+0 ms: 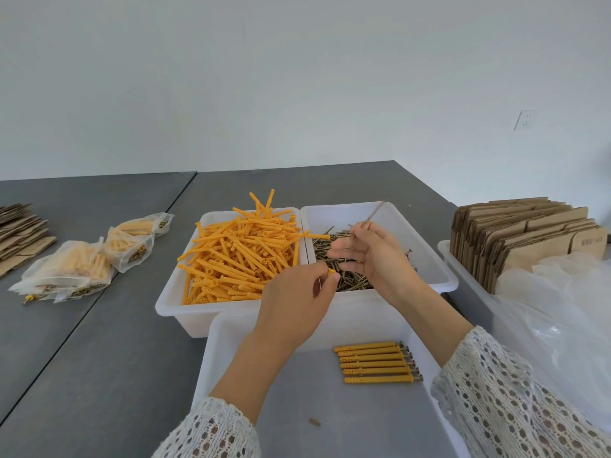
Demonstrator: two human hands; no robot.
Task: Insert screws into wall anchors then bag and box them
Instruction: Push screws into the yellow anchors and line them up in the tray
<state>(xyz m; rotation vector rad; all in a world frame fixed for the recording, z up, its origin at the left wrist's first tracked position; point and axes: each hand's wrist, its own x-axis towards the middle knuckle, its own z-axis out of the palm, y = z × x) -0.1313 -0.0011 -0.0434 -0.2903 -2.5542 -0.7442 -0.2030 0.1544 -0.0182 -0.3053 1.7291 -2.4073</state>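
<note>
A white bin (172, 292) holds a heap of orange wall anchors (241, 249). Beside it on the right, a second white bin (439, 276) holds loose brass screws (350, 279). My left hand (297, 302) is closed around one orange anchor (331, 273); only its end shows between thumb and finger. My right hand (373, 252) hovers over the screw bin and pinches a single screw (373, 213) that points up and away. A near white tray (211, 368) holds a row of several anchors with screws in them (377, 361).
Filled clear bags of anchors (72, 269) lie on the grey table (99, 358) at the left, beside flat cardboard (20, 233). At the right, a white bin (463, 276) holds folded cardboard boxes (522, 239), with a pile of empty clear bags (562, 309) in front.
</note>
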